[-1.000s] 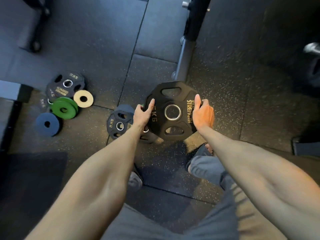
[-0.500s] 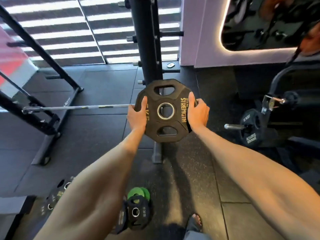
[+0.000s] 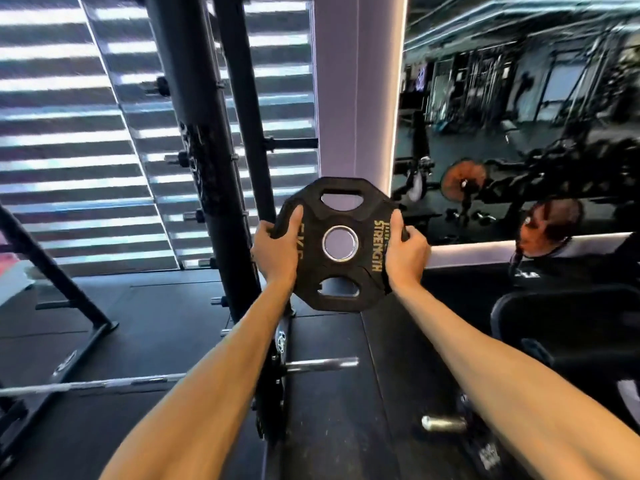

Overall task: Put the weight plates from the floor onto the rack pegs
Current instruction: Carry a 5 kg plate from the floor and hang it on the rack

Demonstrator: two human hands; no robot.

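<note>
- Black weight plate [image 3: 341, 244] held up in the air with both hands, flat face toward the camera, upright, just right of the rack post [image 3: 204, 140].
- Left hand [image 3: 277, 249] clamped on the plate's left edge — thumb laid over the front face, fingers wrapped behind.
- Right hand [image 3: 405, 252] clamped on the right edge, thumb on the front next to the gold "STRENGTH" lettering.
- Hands are apart, one on each side, with the plate between them.
- Plate has a metal-ringed centre hole and two grip cutouts, one above and one below the hole; part of a gold weight marking shows beside the left thumb.
- Plate is not on any peg — the centre hole shows only the pale wall [image 3: 356, 98] behind.
- Short pegs [image 3: 291, 143] stick out sideways from the rack post at several heights; the frame is blurred, so their ends are hard to make out.
- Lower down, a metal bar end [image 3: 322, 364] points right, below the plate.
- Mirror [image 3: 519, 116] on the right, window blinds [image 3: 69, 133] at left rear, dark rubber floor [image 3: 156, 327] underneath.
</note>
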